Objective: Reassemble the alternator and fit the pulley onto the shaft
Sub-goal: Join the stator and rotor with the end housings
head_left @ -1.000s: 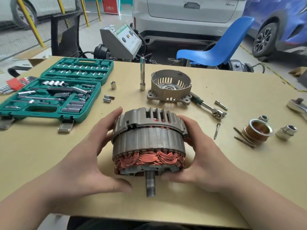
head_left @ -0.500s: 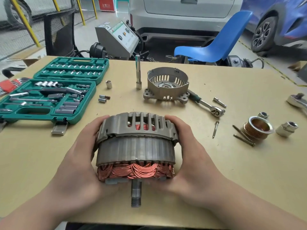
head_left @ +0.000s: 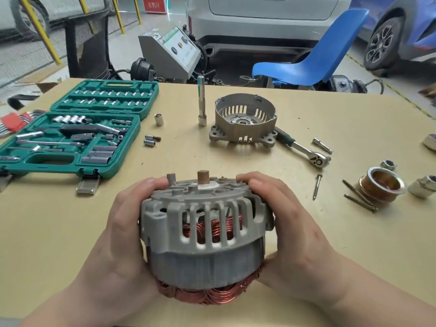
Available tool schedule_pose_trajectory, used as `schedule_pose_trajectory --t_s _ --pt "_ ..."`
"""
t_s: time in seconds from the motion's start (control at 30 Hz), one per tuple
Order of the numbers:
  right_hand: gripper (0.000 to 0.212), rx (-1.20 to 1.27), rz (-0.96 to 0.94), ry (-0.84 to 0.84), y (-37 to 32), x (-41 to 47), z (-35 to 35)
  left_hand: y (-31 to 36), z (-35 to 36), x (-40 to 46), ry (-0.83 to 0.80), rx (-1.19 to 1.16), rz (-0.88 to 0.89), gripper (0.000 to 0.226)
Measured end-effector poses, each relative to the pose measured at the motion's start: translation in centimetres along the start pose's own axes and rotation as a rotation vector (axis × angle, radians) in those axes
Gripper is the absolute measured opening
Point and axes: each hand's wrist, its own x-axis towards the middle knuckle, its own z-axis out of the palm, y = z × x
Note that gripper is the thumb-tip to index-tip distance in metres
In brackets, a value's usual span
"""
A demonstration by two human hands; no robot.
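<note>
Above tan table (head_left: 330, 244), grey copper-wound alternator (head_left: 205, 234).

Bright, even daylight, soft shadows, sharp focus, wide-angle bending at the edges

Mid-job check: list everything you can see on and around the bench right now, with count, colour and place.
alternator body: one, grey with copper windings, held above near edge
front housing: one, silver, centre back of table
pulley: one, copper-toned, right side
ratchet: one, green handle, right of housing
long bolts: two, dark, beside pulley
screw: one, silver, left of the pulley
extension bar: one, silver, upright left of housing
socket case: one, green, open, left
loose sockets: three, silver, right of case
chair: one, blue, behind table
left hand: grips body's left side
right hand: grips body's right side
</note>
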Motion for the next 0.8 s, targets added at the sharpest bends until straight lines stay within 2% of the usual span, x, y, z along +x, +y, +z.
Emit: schedule_pose_trajectory --t_s 0.1,0.2,0.33,0.4,0.53,0.6,0.7,0.73,0.8 --pt "0.075 -0.076 -0.016 0.005 0.5 -0.3 -0.2 -0.8 -0.4 -0.5 -0.006 0.081 0.130 0.106" --pt "0.076 -0.103 -0.063 0.005 0.4 -0.9 -0.3 -1.1 -1.2 -1.3 -0.080 0.028 0.241 0.124" --pt "0.075 -0.094 -0.069 -0.025 0.2 -0.6 -0.5 -0.8 -1.9 -1.5 -0.075 -0.068 0.246 0.114" --pt "0.080 -0.122 -0.044 -0.060 -0.1 -0.3 -0.8 -0.5 -1.9 -1.7 -0.066 -0.088 0.238 0.111" --pt "0.094 -0.173 0.146 -0.262 -0.9 -1.3 -4.2 -0.4 -2.1 -1.6 -0.056 -0.039 0.263 0.106" --pt "0.091 0.091 0.338 -0.250 -1.8 -2.4 -5.2 0.2 -2.0 -1.7 -0.049 -0.043 0.244 0.104" --pt "0.062 0.807 0.774 0.178 -4.0 -2.3 -3.8 1.4 -2.2 -1.3 -0.095 -0.022 0.182 0.103" --pt "0.055 0.952 0.919 0.271 -4.6 -1.7 -2.9 1.1 -2.1 -0.4 -0.101 -0.032 0.134 0.097" --pt "0.039 1.010 1.077 0.242 -5.6 -0.1 -1.6 1.5 -1.9 0.7 -0.136 -0.094 -0.120 0.075"
